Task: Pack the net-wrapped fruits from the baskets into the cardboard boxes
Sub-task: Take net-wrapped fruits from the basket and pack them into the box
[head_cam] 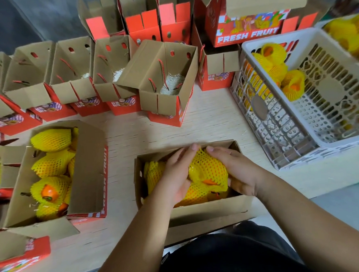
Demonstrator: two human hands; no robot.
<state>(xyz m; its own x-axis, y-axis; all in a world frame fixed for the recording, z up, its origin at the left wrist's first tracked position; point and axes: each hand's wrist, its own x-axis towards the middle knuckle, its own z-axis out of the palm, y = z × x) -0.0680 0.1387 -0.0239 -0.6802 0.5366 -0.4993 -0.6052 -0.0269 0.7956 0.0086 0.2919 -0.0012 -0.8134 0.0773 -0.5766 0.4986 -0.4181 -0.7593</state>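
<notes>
The net-wrapped fruit (208,172) under the hands is orange, sheathed in a yellow foam mesh sleeve whose open end lets a patch of orange skin show through. It lies on top of other wrapped fruits inside the near cardboard box (191,210), which sits on the pale table (211,117) just in front of the person.

The left hand (177,178) cups the fruit's left side, fingers curled along it; the right hand (237,172) lies over its right side, fingers bent round the netting. The fingertips of both hands nearly meet at the far edge of the fruit.

At near left an open box (86,169) holds at least four wrapped fruits. Along the far side runs a row of about five open boxes (166,73), some with pale shredded padding in the bottom. Behind them stands a taller red box (247,30) printed FRESH FRUIT.

To the right, one white plastic basket (299,116) holds roughly four wrapped fruits in its far left corner. A second heap of wrapped fruits (351,32) shows at far right, blurred
</notes>
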